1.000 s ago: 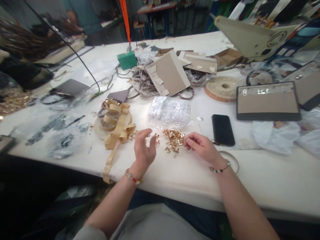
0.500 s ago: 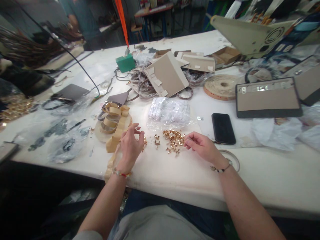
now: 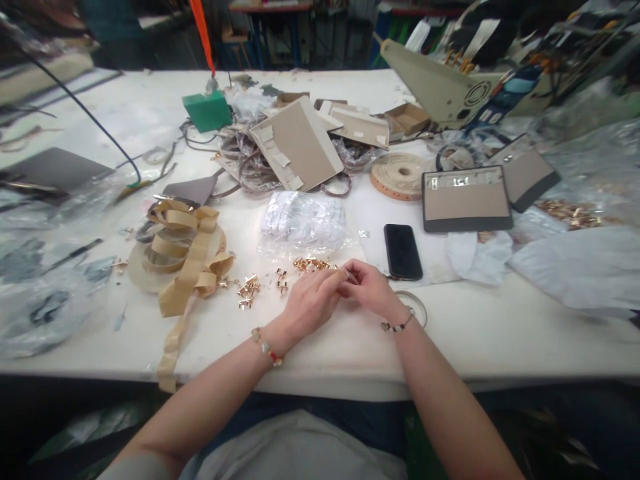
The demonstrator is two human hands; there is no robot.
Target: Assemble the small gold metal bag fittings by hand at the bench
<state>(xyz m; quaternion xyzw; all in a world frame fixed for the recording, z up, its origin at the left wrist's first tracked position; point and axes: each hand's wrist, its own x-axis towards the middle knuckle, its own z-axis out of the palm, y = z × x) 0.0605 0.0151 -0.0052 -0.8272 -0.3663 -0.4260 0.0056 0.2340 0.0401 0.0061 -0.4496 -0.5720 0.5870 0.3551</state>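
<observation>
The left hand (image 3: 314, 301) and right hand (image 3: 373, 289) are touching at narrowed fingertips, whether around anything I cannot tell, and bracing together is favouring fine control while gold metal pieces (image 3: 311, 265) are lying just beyond on the desk (image 3: 345, 357).

Bright gold fittings (image 3: 249, 288), off-white table (image 3: 330, 353)
Curled ribbon (image 3: 174, 299) plain tan; block (image 3: 207, 112) green; strap (image 3: 201, 33) orange; phone (image 3: 403, 252) black; flat panel (image 3: 467, 200) beige with a dark grey border; coiled roll (image 3: 385, 175) cream, its rim orange-brown.
</observation>
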